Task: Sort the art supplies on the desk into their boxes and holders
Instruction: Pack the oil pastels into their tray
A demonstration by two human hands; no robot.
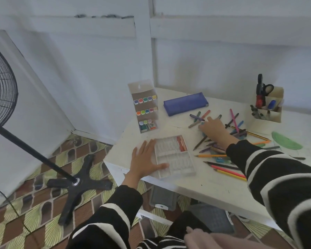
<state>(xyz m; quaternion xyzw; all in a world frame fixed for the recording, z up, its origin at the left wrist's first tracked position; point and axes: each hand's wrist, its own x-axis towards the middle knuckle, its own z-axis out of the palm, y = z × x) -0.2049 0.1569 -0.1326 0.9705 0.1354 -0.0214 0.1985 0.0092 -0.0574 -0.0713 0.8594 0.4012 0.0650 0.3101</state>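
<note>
A clear plastic crayon box lies on the white desk, with two or three red and orange crayons in its far right slots. My left hand rests flat against the box's left side, fingers straight, thumb along its front edge. My right hand reaches over a scatter of crayons and coloured pencils, fingers down on the crayons; I cannot see whether it holds one. A blue pencil case lies behind them.
A tall clear marker box with coloured caps stands at the desk's far left. A white holder with scissors and pens stands at the far right, a green protractor in front of it. A fan stand is on the floor to the left.
</note>
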